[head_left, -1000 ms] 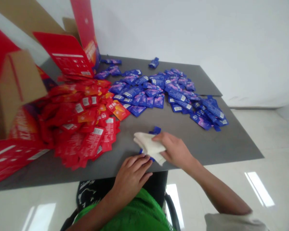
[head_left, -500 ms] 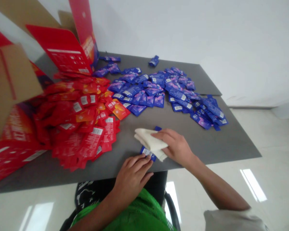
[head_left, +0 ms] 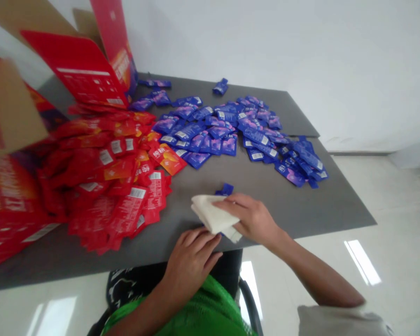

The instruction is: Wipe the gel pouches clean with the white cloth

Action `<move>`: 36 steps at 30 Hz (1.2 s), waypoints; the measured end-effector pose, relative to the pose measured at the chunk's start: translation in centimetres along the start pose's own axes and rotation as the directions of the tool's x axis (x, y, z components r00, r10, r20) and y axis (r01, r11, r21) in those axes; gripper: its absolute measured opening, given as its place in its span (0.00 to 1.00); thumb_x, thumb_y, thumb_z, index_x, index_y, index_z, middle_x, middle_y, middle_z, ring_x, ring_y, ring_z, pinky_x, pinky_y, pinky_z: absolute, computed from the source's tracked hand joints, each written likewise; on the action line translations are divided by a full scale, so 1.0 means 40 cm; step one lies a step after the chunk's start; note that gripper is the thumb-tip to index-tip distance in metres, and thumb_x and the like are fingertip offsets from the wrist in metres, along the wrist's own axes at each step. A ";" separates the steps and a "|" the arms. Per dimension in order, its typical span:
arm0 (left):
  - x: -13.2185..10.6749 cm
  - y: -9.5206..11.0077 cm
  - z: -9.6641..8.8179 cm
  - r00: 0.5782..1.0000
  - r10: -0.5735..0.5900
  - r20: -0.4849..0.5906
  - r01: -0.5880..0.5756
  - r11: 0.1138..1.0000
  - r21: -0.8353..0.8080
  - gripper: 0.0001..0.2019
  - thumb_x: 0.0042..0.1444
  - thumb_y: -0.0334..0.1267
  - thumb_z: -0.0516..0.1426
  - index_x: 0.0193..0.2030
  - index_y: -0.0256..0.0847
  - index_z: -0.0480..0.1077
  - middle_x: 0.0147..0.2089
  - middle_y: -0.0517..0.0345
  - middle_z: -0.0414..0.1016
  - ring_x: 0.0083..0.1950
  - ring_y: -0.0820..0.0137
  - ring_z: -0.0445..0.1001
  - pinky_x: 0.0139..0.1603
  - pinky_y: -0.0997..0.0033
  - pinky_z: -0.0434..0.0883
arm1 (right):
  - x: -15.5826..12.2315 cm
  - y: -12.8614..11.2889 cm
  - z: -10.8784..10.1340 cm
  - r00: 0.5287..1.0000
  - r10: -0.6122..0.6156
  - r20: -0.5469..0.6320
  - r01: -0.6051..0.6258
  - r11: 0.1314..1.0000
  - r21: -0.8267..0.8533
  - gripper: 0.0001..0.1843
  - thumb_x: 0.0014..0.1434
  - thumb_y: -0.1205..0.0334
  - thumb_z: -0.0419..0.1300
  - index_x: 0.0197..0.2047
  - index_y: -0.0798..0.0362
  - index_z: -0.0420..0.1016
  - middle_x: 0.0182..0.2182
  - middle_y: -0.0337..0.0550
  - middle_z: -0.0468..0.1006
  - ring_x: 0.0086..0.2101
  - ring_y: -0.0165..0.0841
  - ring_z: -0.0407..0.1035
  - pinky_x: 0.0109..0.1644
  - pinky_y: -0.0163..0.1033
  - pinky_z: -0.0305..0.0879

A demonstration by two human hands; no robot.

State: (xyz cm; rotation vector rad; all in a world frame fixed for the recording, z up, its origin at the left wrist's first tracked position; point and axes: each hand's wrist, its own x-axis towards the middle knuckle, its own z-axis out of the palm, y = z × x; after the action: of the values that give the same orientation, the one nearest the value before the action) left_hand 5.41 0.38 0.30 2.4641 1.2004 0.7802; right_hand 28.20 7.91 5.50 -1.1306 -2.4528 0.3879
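My right hand (head_left: 254, 218) is closed around a folded cream cloth (head_left: 212, 212). The cloth lies over a blue pouch (head_left: 227, 189), hiding most of it; only the top end sticks out beyond the cloth. Near the table's front edge, my left hand (head_left: 192, 256) lies flat with its fingers stretched out, the fingertips at the pouch's lower end beside the cloth. Whether they press on the pouch is hidden. To the left of both hands is a heap of red pouches (head_left: 126, 205). Farther back spreads a pile of blue pouches (head_left: 210, 128).
Open red cartons (head_left: 87, 70) stand at the left and back left of the grey table (head_left: 252, 182). More blue pouches (head_left: 301, 163) lie to the right, and a single one (head_left: 220, 87) sits near the wall. A chair's armrest (head_left: 250, 305) shows below.
The right hand and cloth have moved slightly toward me, covering the pouch's lower part and baring more of its top end. My left hand has stayed nearly still.
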 end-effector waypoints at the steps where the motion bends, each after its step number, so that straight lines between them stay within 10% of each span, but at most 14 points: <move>1: 0.000 0.001 -0.001 1.000 -0.011 -0.001 0.011 1.000 0.015 0.11 0.68 0.43 0.60 0.51 0.43 0.79 0.46 0.54 0.84 0.48 0.57 0.77 0.51 0.54 0.72 | -0.014 -0.018 0.014 0.999 -0.036 0.036 0.035 0.999 0.029 0.20 0.69 0.65 0.58 0.63 0.48 0.75 0.49 0.47 0.80 0.47 0.37 0.77 0.49 0.38 0.74; 10: 0.005 -0.005 -0.002 1.000 -0.002 0.002 0.002 0.999 -0.052 0.14 0.70 0.42 0.58 0.57 0.42 0.77 0.54 0.54 0.82 0.58 0.60 0.76 0.57 0.56 0.72 | 0.074 0.120 -0.011 0.978 0.210 0.004 -0.207 0.967 -0.150 0.25 0.64 0.72 0.60 0.63 0.48 0.76 0.51 0.48 0.80 0.48 0.40 0.77 0.47 0.39 0.75; 19: -0.001 0.000 0.000 1.000 -0.023 -0.014 0.024 0.999 0.038 0.10 0.67 0.44 0.61 0.44 0.43 0.81 0.39 0.52 0.83 0.44 0.57 0.76 0.49 0.54 0.73 | -0.030 -0.043 0.042 0.993 -0.005 0.121 -0.006 0.996 0.090 0.20 0.68 0.67 0.59 0.62 0.47 0.74 0.50 0.46 0.81 0.47 0.36 0.77 0.49 0.37 0.74; 27: 0.004 -0.004 0.000 1.000 -0.023 0.006 0.024 0.997 -0.069 0.14 0.68 0.42 0.60 0.58 0.41 0.76 0.56 0.55 0.82 0.58 0.59 0.75 0.57 0.56 0.72 | 0.082 0.110 -0.002 0.971 0.223 0.086 -0.211 0.969 -0.128 0.24 0.66 0.71 0.60 0.64 0.47 0.75 0.52 0.47 0.79 0.47 0.38 0.77 0.48 0.38 0.74; 36: 0.001 -0.002 -0.005 1.000 -0.027 -0.002 0.027 0.999 0.030 0.09 0.65 0.43 0.62 0.44 0.42 0.81 0.41 0.51 0.83 0.46 0.55 0.78 0.49 0.52 0.75 | -0.020 -0.049 0.038 0.989 0.016 0.146 -0.028 0.996 0.086 0.22 0.68 0.68 0.59 0.63 0.47 0.74 0.51 0.46 0.81 0.48 0.36 0.77 0.50 0.38 0.74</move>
State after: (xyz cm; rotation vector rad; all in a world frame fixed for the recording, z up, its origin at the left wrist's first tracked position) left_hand 5.24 0.47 0.43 2.4664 1.2518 0.7622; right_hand 26.65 5.94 4.81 -1.1294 -2.5212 0.5984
